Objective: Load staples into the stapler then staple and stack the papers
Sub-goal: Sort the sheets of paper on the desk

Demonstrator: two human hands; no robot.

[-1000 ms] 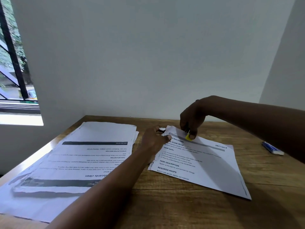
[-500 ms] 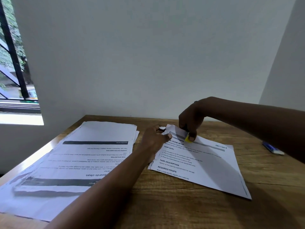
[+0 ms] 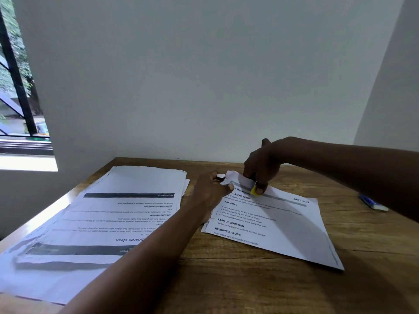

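A person works at a wooden table [image 3: 226, 279] set against a plain white wall [image 3: 204, 75], stapling the far left corner of a printed paper set [image 3: 278, 227] that lies flat on the wood. The right hand [image 3: 260, 168] is closed over a small stapler [image 3: 254, 191], of which only a yellow tip shows beneath the fingers; the hand hides the rest of it, and it sits on the paper's top edge just inside that corner. The left hand [image 3: 210, 189], to the left of the paper set, pinches the lifted, crumpled corner between thumb and fingers, and something small and dark shows just beyond its fingertips, too hidden to name. The left forearm crosses the near left part of the sheet and covers its edge there. Further left of the paper set, apart from it, a larger stack of printed papers [image 3: 108, 218] lies with its text upside down to the person, its near end spreading toward the table's edge. To the right of the paper set, well apart, a small blue and white object [image 3: 373, 202] rests on the wood, partly cut off by the right forearm. Far left of everything, a barred window [image 3: 15, 87] admits daylight.
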